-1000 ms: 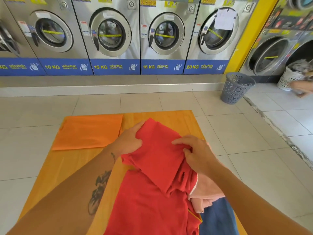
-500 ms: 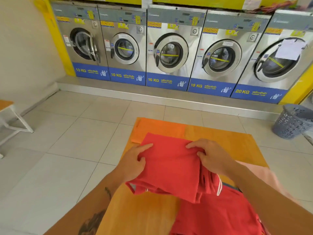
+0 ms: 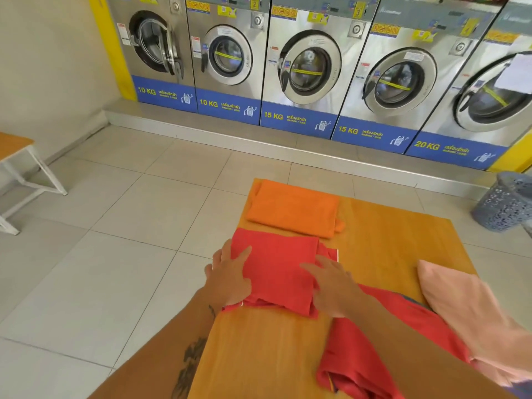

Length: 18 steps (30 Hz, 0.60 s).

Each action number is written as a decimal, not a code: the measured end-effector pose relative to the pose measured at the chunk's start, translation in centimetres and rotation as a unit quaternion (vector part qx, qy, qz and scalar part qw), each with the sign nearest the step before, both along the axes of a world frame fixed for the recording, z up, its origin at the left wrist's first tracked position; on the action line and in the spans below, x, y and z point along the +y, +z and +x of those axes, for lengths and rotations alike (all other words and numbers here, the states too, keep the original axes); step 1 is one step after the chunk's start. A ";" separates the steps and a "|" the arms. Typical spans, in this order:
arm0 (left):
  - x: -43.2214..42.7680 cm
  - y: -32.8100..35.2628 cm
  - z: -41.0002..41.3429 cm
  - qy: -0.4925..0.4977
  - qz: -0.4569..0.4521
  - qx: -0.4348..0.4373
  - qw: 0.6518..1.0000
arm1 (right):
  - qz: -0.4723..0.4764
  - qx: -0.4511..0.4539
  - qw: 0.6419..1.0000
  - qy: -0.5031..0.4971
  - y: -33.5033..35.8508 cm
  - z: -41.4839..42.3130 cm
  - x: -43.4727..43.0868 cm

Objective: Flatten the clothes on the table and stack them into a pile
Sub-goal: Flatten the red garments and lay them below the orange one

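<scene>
A folded red garment (image 3: 280, 269) lies on the wooden table (image 3: 388, 243), just in front of a flat folded orange garment (image 3: 293, 207) at the far left corner. My left hand (image 3: 229, 276) rests flat on the red garment's left edge with fingers spread. My right hand (image 3: 335, 285) presses palm down on its right side. To the near right lie a crumpled second red garment (image 3: 374, 355), a pink garment (image 3: 460, 298) and a sliver of blue cloth (image 3: 414, 301).
A row of steel washing machines (image 3: 311, 67) lines the far wall. A grey plastic laundry basket (image 3: 503, 203) stands on the tiled floor at right. A small white-legged bench (image 3: 17, 156) is at far left.
The red garment, held up in both hands before, now lies on the table in front of the orange one, and both hands have gone flat on it. The view has swung left.
</scene>
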State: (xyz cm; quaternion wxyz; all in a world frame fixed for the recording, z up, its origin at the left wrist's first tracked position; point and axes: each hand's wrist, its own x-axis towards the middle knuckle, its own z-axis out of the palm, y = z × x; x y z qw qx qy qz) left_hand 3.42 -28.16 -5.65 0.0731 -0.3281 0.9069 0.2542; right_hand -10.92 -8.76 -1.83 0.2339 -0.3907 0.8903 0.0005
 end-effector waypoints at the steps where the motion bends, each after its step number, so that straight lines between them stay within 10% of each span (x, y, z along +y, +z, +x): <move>1: 0.3 -0.4 0.1 -0.023 0.008 -0.016 1.000 | 0.011 -0.016 1.000 0.006 -0.9 0.9 0.4; 10: -0.6 -2.7 -0.4 -0.155 -0.052 -0.067 0.984 | 0.068 -0.079 0.993 -0.054 -3.1 1.8 0.9; 18: -2.1 -2.2 -2.5 -0.177 -0.105 -0.093 0.974 | -0.071 -0.102 0.986 -0.112 -1.4 0.5 3.2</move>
